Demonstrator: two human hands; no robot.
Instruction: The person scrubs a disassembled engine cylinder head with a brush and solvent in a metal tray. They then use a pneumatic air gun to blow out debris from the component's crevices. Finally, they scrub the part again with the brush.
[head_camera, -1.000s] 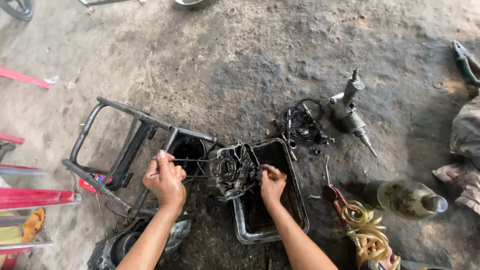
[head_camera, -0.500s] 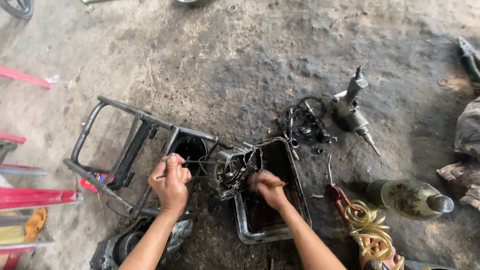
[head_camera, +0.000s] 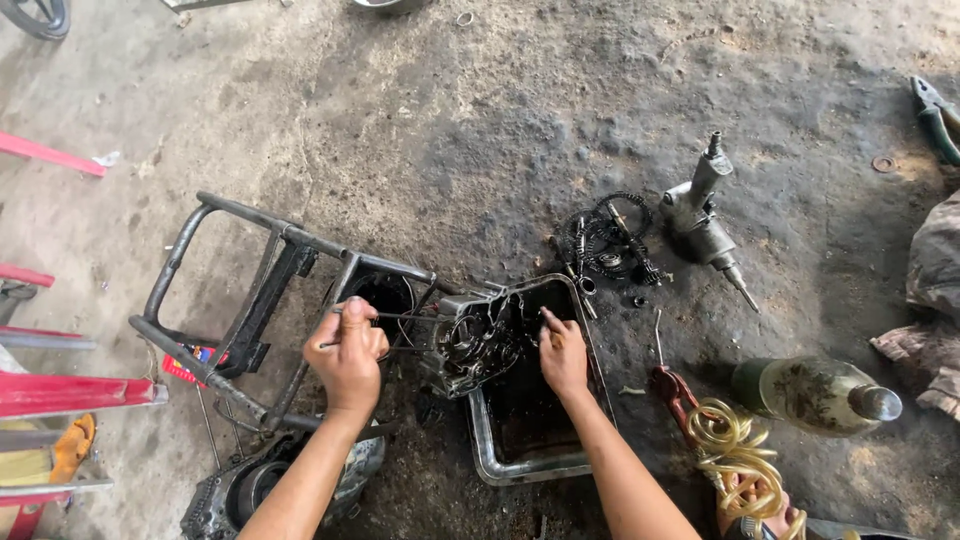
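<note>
A greasy engine crankcase (head_camera: 472, 340) is held tilted over the left rim of a metal tray (head_camera: 480, 440) of dark oil. My left hand (head_camera: 347, 360) grips the long thin studs (head_camera: 400, 318) that stick out of the case to the left. My right hand (head_camera: 562, 355) is over the tray at the case's right side, its fingers closed on a small tool or brush whose tip touches the case; the tool itself is mostly hidden.
A dark tubular metal frame (head_camera: 250, 290) lies at left, another engine part (head_camera: 240, 495) below it. A chain and sprockets (head_camera: 605, 240), an air tool (head_camera: 705, 215), a glass bottle (head_camera: 815, 392), coiled yellow hose (head_camera: 735, 460), pliers (head_camera: 935, 115) and rags (head_camera: 935, 290) lie on the oily floor.
My right hand has moved up from the tray's middle to the case's right edge. The case has been turned a little. My left hand keeps its hold on the studs.
</note>
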